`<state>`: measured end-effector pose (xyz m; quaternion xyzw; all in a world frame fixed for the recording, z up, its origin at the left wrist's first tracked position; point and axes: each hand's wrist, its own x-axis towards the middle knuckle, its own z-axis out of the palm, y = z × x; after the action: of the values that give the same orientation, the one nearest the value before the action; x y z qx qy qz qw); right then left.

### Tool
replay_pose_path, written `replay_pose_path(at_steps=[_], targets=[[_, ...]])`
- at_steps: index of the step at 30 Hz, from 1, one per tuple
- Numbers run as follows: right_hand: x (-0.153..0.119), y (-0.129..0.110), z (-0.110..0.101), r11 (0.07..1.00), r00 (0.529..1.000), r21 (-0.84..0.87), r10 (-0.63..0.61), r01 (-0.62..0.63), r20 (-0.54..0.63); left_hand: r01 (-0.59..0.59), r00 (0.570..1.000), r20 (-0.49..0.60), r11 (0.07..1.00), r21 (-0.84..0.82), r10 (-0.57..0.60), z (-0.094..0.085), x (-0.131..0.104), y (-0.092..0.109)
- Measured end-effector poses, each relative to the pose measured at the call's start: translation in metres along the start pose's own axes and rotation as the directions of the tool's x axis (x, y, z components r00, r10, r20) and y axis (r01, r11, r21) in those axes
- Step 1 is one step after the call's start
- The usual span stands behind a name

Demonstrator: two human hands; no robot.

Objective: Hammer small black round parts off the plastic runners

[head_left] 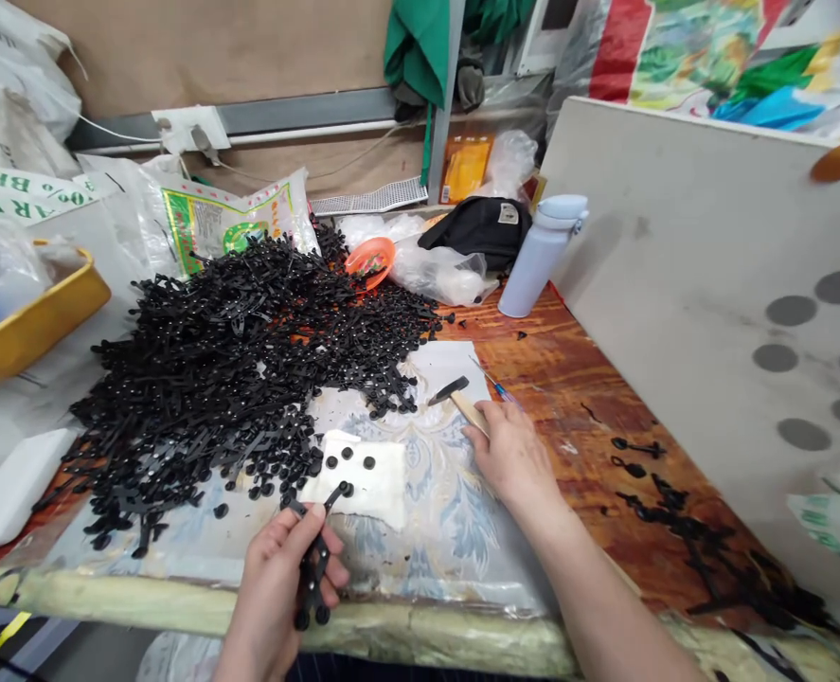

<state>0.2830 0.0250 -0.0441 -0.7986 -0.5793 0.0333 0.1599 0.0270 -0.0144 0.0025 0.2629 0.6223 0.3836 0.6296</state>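
Several round black discs already sit on a white cloth pad, a large black plastic heap seemingly left, left hand pinching narrow black strips, right hand grasping a wooden-handled hammer.

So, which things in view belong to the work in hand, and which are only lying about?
Seemingly part of the work:
hammer, in the right hand;
black strips, in the left hand;
white cloth pad;
round black pieces on it;
heap of black parts.

Seemingly just lying about:
light-blue bottle;
black bag;
orange dish;
yellow plastic bin.
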Motion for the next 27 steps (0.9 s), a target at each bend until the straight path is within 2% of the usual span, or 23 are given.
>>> replay_pose_path(at_steps=[9,14,23,25,27], targets=[[-0.003,-0.003,-0.006,0.999,0.999,0.017,0.028,-0.028,0.029,0.014,0.999,-0.037,0.999,0.044,-0.013,0.0,0.009,-0.002],[-0.004,-0.002,-0.007,0.996,0.999,0.084,0.041,-0.039,-0.021,0.025,0.999,-0.036,0.998,0.063,-0.023,-0.002,0.008,-0.003],[-0.011,-0.013,-0.021,0.95,0.984,0.298,-0.046,0.096,-0.17,-0.014,1.0,-0.01,0.996,0.087,0.015,0.0,0.002,0.0],[-0.014,-0.016,-0.028,0.9,0.98,0.415,-0.061,0.135,-0.188,-0.006,1.0,-0.004,0.995,0.097,0.007,-0.001,0.003,0.0],[-0.017,-0.02,-0.036,0.816,0.988,0.563,-0.069,0.134,-0.135,0.008,1.0,0.007,0.995,0.099,-0.009,-0.003,0.004,-0.001]])
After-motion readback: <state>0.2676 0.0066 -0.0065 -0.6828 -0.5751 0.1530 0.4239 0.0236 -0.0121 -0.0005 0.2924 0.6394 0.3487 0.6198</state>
